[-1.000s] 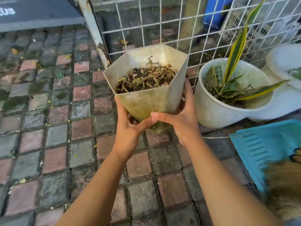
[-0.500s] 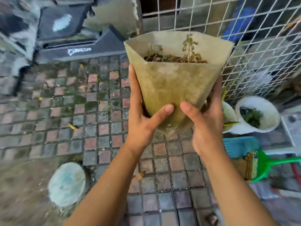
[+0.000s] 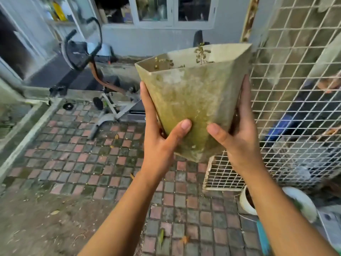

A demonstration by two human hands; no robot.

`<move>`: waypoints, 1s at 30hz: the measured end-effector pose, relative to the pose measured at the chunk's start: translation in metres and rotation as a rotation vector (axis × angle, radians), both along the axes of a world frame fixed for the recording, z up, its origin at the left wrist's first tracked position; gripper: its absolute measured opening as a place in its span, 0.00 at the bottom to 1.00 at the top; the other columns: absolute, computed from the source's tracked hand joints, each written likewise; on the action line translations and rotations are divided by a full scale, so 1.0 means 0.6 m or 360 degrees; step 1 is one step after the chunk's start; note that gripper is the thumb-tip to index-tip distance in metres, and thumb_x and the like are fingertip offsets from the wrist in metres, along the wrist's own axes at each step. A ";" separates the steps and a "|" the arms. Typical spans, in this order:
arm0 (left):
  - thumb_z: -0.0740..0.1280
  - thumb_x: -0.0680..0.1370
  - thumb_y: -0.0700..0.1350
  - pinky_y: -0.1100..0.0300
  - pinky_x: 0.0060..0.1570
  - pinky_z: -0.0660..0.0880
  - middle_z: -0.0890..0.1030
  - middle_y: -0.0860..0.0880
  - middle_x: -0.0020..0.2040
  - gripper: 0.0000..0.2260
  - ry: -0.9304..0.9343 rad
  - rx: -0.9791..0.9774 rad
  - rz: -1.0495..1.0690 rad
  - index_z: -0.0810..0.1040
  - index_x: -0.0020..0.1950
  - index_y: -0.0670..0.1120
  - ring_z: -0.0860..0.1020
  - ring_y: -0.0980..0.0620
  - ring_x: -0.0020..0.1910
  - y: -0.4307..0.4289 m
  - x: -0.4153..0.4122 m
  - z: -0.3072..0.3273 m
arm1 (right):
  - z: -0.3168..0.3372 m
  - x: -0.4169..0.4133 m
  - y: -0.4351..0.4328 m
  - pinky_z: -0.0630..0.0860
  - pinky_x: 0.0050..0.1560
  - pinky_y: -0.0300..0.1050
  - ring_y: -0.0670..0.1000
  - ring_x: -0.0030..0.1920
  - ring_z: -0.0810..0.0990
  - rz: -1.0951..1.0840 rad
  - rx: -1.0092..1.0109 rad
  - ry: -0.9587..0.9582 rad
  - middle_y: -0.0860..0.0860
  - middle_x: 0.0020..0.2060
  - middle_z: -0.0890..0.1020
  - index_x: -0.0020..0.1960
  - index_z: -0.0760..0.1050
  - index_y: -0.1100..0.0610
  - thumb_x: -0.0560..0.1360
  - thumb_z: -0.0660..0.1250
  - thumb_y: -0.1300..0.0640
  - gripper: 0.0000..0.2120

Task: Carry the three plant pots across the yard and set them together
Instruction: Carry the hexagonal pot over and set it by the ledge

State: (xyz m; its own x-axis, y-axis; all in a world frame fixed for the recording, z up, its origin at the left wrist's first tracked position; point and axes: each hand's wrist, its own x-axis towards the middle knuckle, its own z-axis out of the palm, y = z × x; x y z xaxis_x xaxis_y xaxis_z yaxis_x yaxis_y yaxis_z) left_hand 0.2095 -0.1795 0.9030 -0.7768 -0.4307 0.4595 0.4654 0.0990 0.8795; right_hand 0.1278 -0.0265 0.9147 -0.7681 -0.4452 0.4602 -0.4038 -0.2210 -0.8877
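Since a second ago the hexagonal pot (image 3: 195, 100) has risen from low over the paving, beside the round white pots, to chest height in front of me, and the view has swung toward the house wall. Everything below is placed relative to that pot.

Largest first: the brick paving (image 3: 103, 163) spreads beneath and left of the pot, green and dark in patches. A wire mesh fence (image 3: 295, 108) stands immediately right of the pot, close to my knuckles. An exercise bike (image 3: 96, 74) sits beyond the pot, to its left, against the grey wall. One round white pot (image 3: 302, 202) waits on the ground below and right of the pot, partly hidden by my forearm.

The pot itself is held in the air, tapered, stained green, upright with a slight lean to the right; dry sprigs poke above its rim. My left hand (image 3: 158, 143) and right hand (image 3: 239, 141) press flat against opposite sides, fingers spread upward, thumbs wrapped across the near face.

Risks, as I judge them: the walls narrow downward and look slimy, so a palms-only squeeze could let it slide down through my hands. The mossy bricks may be slippery underfoot. Drifting right could snag the rim or my right hand on the mesh and tip soil out
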 end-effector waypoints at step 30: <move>0.79 0.71 0.65 0.57 0.69 0.79 0.69 0.71 0.79 0.43 0.0214 -0.0211 0.1489 0.55 0.76 0.82 0.76 0.56 0.76 -0.835 -0.017 0.133 | 0.117 -0.182 -1.051 0.82 0.59 0.39 0.44 0.70 0.80 0.1479 -0.0257 -0.0059 0.35 0.68 0.80 0.72 0.67 0.24 0.62 0.85 0.45 0.46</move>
State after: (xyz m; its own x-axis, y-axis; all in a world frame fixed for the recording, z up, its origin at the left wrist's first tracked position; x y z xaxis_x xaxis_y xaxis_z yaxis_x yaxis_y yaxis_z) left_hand 0.1993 -0.6805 0.9827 -0.0806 -0.7888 0.6094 0.2435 0.5773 0.7794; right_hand 0.0187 -0.6572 0.9850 -0.1527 -0.8194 0.5525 0.0238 -0.5619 -0.8268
